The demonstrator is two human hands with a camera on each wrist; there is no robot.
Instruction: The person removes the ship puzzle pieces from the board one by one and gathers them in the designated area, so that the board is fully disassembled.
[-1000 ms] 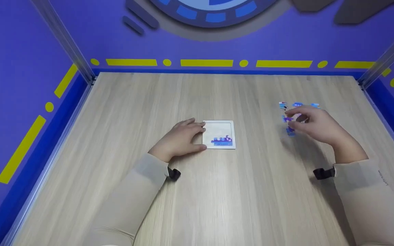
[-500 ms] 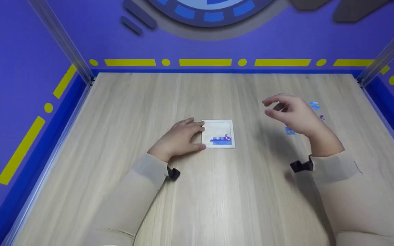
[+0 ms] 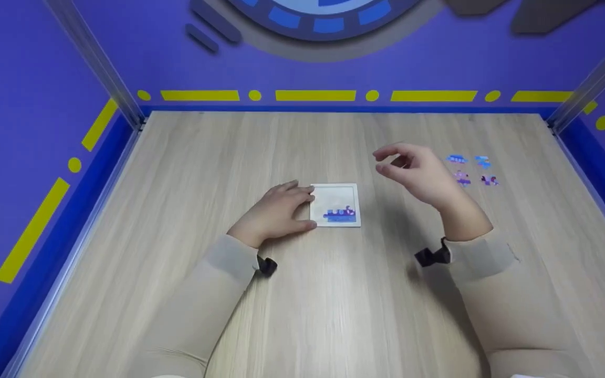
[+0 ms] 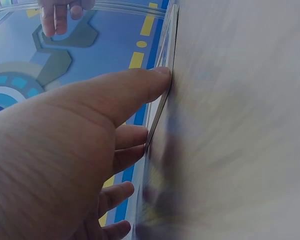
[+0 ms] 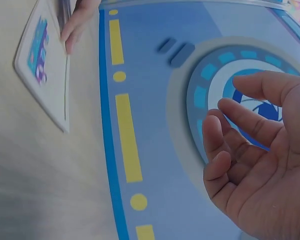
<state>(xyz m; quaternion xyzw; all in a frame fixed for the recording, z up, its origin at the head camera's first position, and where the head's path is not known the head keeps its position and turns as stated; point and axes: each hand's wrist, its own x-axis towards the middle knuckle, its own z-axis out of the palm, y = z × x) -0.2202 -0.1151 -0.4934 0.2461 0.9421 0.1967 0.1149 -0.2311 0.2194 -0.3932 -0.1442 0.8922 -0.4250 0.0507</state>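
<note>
My left hand [image 3: 276,215] rests on the wood table with its fingertips and thumb touching the left edge of a white square puzzle tray [image 3: 334,191]. Part of a blue and purple picture [image 3: 340,214] fills the tray's lower right. In the left wrist view, the thumb [image 4: 140,92] meets the tray's edge. To the upper right of the tray, my right hand [image 3: 413,170] hovers above the table, fingers loosely curved and thumb apart. The right wrist view shows nothing between the fingers of the right hand [image 5: 260,145].
Several loose puzzle pieces lie at the right, among them a blue one [image 3: 456,158], a light blue one [image 3: 483,161], a pink and purple one [image 3: 461,178] and a dark and purple one [image 3: 489,180]. Blue walls [image 3: 308,73] enclose the table's back and sides.
My right hand has lifted from the loose pieces and moved left toward the tray, uncovering some pieces behind it. My left hand and the tray have stayed in place.
</note>
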